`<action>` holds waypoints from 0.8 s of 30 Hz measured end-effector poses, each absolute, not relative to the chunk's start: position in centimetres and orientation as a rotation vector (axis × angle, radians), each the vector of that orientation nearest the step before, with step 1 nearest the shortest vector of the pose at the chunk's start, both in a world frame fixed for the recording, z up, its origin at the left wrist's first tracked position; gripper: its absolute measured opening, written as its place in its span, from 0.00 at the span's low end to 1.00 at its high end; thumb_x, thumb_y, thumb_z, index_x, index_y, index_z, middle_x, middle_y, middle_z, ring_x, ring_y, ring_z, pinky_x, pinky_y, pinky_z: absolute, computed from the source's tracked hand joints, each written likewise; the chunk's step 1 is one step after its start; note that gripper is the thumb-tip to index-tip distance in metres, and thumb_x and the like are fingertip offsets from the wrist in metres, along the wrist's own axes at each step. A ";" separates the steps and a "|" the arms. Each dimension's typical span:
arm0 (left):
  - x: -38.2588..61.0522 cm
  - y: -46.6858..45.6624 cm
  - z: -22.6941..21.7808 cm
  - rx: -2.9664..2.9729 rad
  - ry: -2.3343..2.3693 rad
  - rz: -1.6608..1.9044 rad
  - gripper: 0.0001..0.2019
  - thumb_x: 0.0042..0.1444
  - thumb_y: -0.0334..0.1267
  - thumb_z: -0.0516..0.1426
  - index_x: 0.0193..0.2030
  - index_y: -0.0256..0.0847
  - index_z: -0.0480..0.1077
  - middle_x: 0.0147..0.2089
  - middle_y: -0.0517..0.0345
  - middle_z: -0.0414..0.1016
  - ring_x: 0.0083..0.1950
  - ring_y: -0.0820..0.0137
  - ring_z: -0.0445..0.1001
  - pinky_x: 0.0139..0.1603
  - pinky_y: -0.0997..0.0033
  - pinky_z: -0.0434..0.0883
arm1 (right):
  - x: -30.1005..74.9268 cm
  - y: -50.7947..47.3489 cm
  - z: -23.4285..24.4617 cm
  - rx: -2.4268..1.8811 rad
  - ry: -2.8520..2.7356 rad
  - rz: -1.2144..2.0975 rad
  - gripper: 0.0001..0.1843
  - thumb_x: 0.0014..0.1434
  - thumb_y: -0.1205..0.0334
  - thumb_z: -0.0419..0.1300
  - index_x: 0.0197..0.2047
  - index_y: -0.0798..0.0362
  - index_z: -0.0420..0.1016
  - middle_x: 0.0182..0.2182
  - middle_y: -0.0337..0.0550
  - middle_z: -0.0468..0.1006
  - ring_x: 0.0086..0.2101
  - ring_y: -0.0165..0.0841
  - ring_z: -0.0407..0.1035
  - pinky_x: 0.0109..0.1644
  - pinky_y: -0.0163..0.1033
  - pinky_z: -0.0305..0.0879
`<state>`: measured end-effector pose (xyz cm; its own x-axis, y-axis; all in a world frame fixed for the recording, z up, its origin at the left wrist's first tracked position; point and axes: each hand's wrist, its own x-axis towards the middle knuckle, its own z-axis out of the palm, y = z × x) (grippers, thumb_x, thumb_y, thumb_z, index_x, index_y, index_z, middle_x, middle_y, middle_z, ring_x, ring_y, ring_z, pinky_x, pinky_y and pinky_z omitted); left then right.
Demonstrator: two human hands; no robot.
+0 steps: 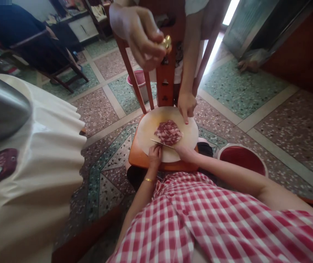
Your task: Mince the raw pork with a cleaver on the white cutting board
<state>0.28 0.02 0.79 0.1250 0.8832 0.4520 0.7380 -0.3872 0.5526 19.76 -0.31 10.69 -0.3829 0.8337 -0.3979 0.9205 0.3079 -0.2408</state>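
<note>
A round pale cutting board (148, 128) lies on an orange chair seat (137, 159) in front of me. A pile of raw red meat (168, 132) sits on its middle. My left hand (155, 154), with a gold bangle on the wrist, is closed round the handle of a knife (162, 144) whose blade points right along the meat's near edge. My right hand (182, 149) presses on the meat's near right side, fingers curled. Another person stands across the board; one hand (186, 105) points a finger down at the board's far edge, the other hand (142, 36) pinches a small golden thing (166, 42).
A red basin (241, 159) stands on the terrazzo floor to my right. A pink bucket (140, 82) sits behind the chair's back. At left is a table with a white frilled cloth (49, 160) and a metal bowl (0, 109). A dark wooden chair (49, 54) stands further off.
</note>
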 end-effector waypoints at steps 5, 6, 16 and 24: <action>0.4 -0.4 1.3 2.214 1.603 1.145 0.10 0.58 0.33 0.50 0.43 0.38 0.71 0.44 0.47 0.71 0.48 0.66 0.67 0.50 0.61 0.66 | 18.2 2.0 11.4 1.713 2.373 -0.601 0.21 0.58 0.72 0.44 0.54 0.62 0.62 0.39 0.58 0.75 0.37 0.40 0.71 0.40 0.40 0.63; 0.4 -0.4 1.2 2.214 1.605 1.144 0.10 0.58 0.33 0.50 0.43 0.38 0.71 0.43 0.48 0.71 0.47 0.66 0.67 0.49 0.61 0.67 | 18.1 1.9 11.7 1.719 2.378 -0.595 0.20 0.58 0.72 0.43 0.53 0.61 0.63 0.38 0.58 0.75 0.37 0.40 0.71 0.39 0.40 0.63; 0.3 0.0 -0.2 2.234 1.645 1.112 0.08 0.58 0.34 0.49 0.40 0.38 0.69 0.38 0.48 0.70 0.42 0.65 0.68 0.44 0.61 0.67 | 17.6 -0.3 12.2 1.544 2.429 -0.722 0.19 0.59 0.71 0.44 0.52 0.57 0.65 0.39 0.53 0.76 0.39 0.39 0.70 0.42 0.41 0.63; -0.2 0.6 -1.2 2.285 1.678 1.104 0.06 0.56 0.32 0.50 0.31 0.39 0.68 0.33 0.50 0.68 0.39 0.64 0.67 0.39 0.63 0.68 | 12.0 3.9 11.4 1.517 2.536 -0.697 0.16 0.61 0.71 0.42 0.47 0.61 0.67 0.40 0.58 0.75 0.40 0.40 0.70 0.44 0.43 0.63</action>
